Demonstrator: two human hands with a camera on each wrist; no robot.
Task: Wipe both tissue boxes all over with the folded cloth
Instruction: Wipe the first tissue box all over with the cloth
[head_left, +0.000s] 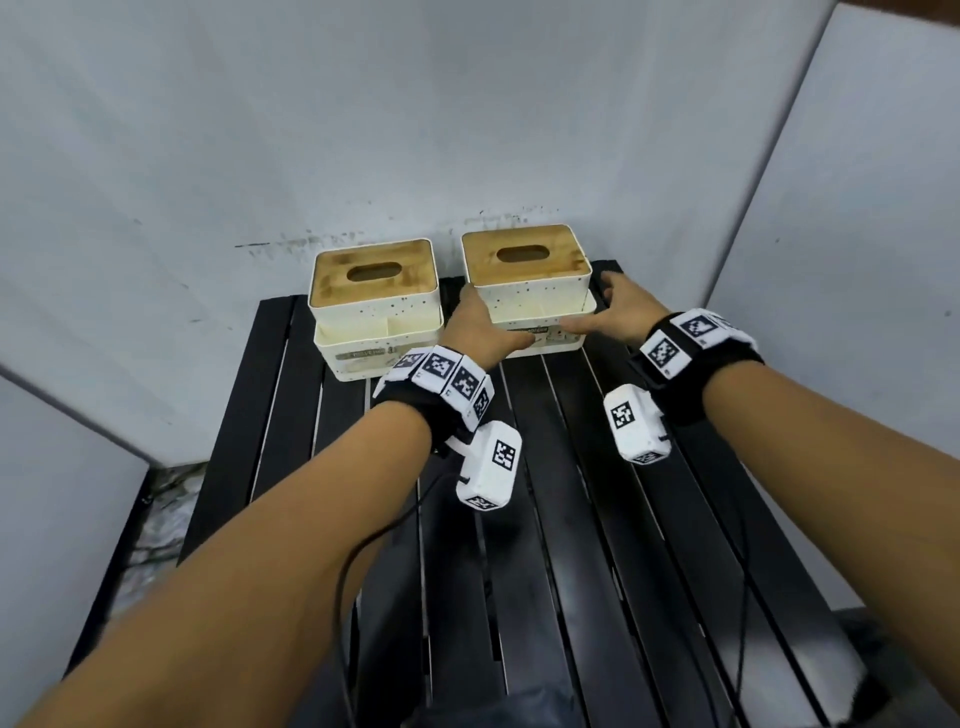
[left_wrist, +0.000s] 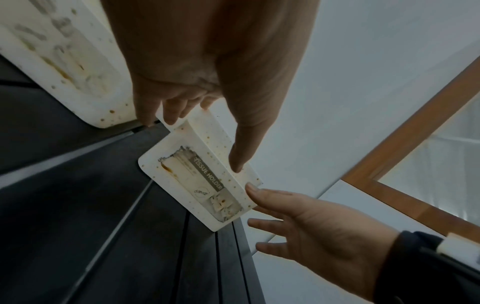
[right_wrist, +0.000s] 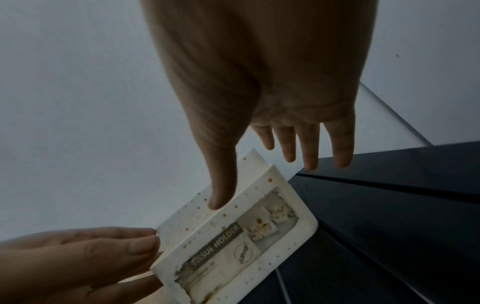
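Two cream tissue boxes with wooden slotted lids stand at the far end of the black slatted table (head_left: 571, 519). Both hands are at the right tissue box (head_left: 527, 280), which is speckled with brown spots (left_wrist: 192, 185) (right_wrist: 233, 246). My left hand (head_left: 483, 325) (left_wrist: 197, 131) holds its left end, fingers curled round the side and thumb on the front. My right hand (head_left: 618, 306) (right_wrist: 262, 181) is at its right end with straight, spread fingers; only the thumb touches the front rim. The left tissue box (head_left: 374, 312) (left_wrist: 64, 61) stands untouched. No cloth is in either hand.
White wall panels close in behind the boxes and on both sides. A dark fabric shape (head_left: 493, 709) lies at the table's near edge; I cannot tell what it is. Cables trail from both wrists over the slats.
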